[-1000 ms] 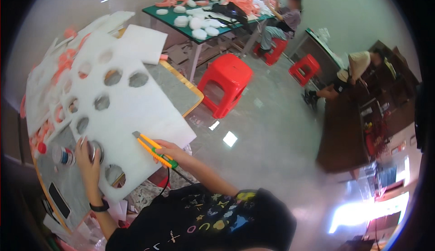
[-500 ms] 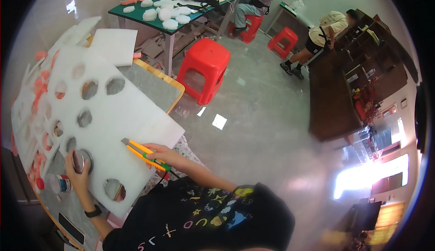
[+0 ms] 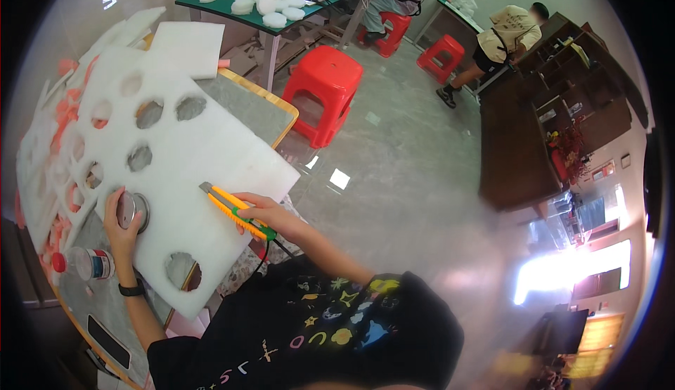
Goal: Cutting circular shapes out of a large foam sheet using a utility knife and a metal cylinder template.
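Note:
A thick white foam sheet [image 3: 225, 158] with several round holes lies tilted over the table in front of me. My left hand [image 3: 121, 228] curls around a round, shiny metal tin [image 3: 129, 211] near the sheet's left edge. Its fingers are closed on the tin's side, and its underside is hidden. My right hand [image 3: 261, 214] grips a yellow and green utility knife [image 3: 239, 211] above the middle of the sheet. The blade is out and points to the far left. A ragged hole [image 3: 184, 270] shows in the sheet's near corner.
A clear jar [image 3: 93, 264] with a red cap and a black phone [image 3: 109, 341] lie on the table at left. Pink and white foam scraps [image 3: 67, 112] pile beyond. A red stool [image 3: 323, 87] stands at the table's far right. Two people are at the back.
My view has shifted, so the sheet sits higher in the picture. My left hand has slid the tin slightly farther away across the sheet. The knife stays in my right hand.

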{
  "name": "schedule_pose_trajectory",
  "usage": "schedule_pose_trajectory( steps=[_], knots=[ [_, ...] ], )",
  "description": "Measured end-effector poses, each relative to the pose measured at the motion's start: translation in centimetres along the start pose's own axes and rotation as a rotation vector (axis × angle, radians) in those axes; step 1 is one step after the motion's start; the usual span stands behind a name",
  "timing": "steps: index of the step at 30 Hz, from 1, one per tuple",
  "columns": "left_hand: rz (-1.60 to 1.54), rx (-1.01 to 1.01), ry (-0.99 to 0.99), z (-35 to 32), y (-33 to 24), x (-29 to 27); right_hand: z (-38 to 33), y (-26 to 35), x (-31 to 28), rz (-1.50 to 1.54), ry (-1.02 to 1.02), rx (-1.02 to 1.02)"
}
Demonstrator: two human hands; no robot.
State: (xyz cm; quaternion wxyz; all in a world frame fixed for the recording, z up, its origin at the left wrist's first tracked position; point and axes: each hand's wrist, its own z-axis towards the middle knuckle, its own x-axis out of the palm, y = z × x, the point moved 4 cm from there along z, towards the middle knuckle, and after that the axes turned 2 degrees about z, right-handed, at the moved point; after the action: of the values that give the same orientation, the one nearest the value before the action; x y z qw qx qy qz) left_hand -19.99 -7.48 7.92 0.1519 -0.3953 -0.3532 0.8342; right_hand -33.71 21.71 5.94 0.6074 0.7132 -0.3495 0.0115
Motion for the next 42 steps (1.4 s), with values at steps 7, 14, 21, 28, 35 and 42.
schedule_pose_trajectory(
  steps=[7, 14, 21, 28, 35, 42],
  knots=[
    [-0.024, 0.02, 0.01, 0.0, -0.1, 0.3, -0.4, -0.3, -0.1, 0.011, -0.029, -0.008],
    [-0.019, -0.003, 0.019, -0.4, 2.1, 0.3, 0.0, -0.7, -0.4, -0.039, -0.029, 0.002],
    [-0.059, -0.012, 0.029, -0.1, 1.7, 0.5, -0.1, -0.3, -0.5, -0.077, -0.021, 0.005],
    [-0.023, -0.008, 0.031, 0.1, 1.8, 0.5, 0.4, -1.0, -0.7, -0.052, -0.035, -0.005],
    [-0.017, 0.025, -0.015, -0.9, 2.2, -0.2, 0.1, -0.5, 0.3, -0.02, -0.053, 0.019],
    [0.019, 0.103, -0.077, -0.1, -0.5, 0.7, -0.9, 1.1, 0.8, -0.227, -0.181, 0.02]
  ],
)
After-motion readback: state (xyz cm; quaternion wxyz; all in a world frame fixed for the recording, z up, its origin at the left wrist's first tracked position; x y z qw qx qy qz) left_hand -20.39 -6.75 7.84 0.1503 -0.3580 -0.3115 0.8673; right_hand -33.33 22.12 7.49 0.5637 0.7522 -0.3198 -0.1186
